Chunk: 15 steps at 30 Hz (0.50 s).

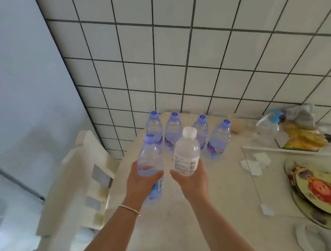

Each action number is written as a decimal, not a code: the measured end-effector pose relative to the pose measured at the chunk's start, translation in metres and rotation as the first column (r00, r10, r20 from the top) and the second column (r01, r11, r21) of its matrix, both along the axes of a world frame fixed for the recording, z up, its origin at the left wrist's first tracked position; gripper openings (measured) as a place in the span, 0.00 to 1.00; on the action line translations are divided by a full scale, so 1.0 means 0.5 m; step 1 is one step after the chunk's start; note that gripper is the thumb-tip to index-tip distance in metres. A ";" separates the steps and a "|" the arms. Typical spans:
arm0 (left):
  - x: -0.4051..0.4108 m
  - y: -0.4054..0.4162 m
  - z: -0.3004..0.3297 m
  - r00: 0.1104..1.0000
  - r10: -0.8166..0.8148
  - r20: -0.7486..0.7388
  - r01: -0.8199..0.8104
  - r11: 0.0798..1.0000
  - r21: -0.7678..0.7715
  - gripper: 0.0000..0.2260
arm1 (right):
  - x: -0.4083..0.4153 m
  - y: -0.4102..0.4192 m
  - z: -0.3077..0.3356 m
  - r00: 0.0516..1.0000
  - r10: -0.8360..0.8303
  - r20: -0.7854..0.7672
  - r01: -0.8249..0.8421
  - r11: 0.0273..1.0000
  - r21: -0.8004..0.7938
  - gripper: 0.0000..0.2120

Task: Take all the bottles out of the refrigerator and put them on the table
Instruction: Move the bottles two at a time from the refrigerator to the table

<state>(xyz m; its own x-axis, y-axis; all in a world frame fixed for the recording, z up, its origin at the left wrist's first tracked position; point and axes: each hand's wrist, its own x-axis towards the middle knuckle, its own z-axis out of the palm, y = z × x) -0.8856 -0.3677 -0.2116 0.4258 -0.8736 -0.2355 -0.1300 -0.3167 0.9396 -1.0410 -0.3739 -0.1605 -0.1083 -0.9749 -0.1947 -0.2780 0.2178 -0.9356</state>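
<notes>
While both hands hang over the near part of the table (213,209), each grasps one bottle: the left hand (142,184) wraps a purple-capped bottle (150,160) round its lower half, thumb across the front, and the right hand (192,179) cups the base of a white-capped bottle (187,153). Long axes: both run base-near to cap-far as seen from above, caps tipped away from the person toward the tiled wall (195,56); whether either base touches the table cannot be told. Four more purple-capped bottles stand upright on the far part of the table, in a row just before the wall: first (154,124), second (173,128), third (201,129), fourth (219,139), left to right. Writing: each purple cap bears a swirl mark; the row bottles carry coloured labels with large purple letters, not readable. The white-capped bottle has a white label of small print with a barcode, too blurred to read. The left-hand bottle shows a barcode strip below the thumb. A thin bracelet (128,208) sits on the left wrist. Right of the bottles: a clutter of plastic bags and yellow packets (295,132), scraps of white paper (256,162), and round picture plates (321,192) at the table's right edge. A white slatted chair (83,177) stands left of the table
</notes>
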 end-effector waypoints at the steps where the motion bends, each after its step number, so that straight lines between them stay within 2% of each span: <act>1: 0.008 -0.022 -0.005 0.999 0.013 0.030 -0.013 1.000 0.009 0.28 | 0.007 -0.024 -0.011 1.000 0.005 -0.015 -0.005 1.000 -0.009 0.24; 5: 0.028 -0.091 -0.025 0.992 0.048 0.113 -0.050 0.999 0.016 0.27 | 0.033 -0.111 -0.050 0.995 0.056 -0.087 -0.055 0.998 0.005 0.24; 8: 0.042 -0.142 -0.049 0.986 -0.011 0.165 0.006 1.000 0.030 0.27 | 0.054 -0.158 -0.071 0.991 0.059 -0.119 -0.056 0.998 0.025 0.24; 12: 0.059 -0.193 -0.087 0.983 -0.060 0.174 0.051 0.997 0.053 0.28 | 0.071 -0.197 -0.101 0.987 0.047 -0.155 -0.047 0.999 0.004 0.25; 15: 0.058 -0.214 -0.103 0.982 -0.019 0.186 0.013 0.999 0.037 0.25 | 0.071 -0.217 -0.126 0.986 0.019 -0.165 -0.019 1.000 0.005 0.23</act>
<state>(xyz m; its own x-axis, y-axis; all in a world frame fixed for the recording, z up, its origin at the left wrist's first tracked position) -0.8564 -0.4745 -0.2630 0.4513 -0.8731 -0.1845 -0.3073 -0.3462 0.8864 -1.0053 -0.4824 -0.2233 -0.1206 -0.9764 -0.1793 -0.4326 0.2143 -0.8757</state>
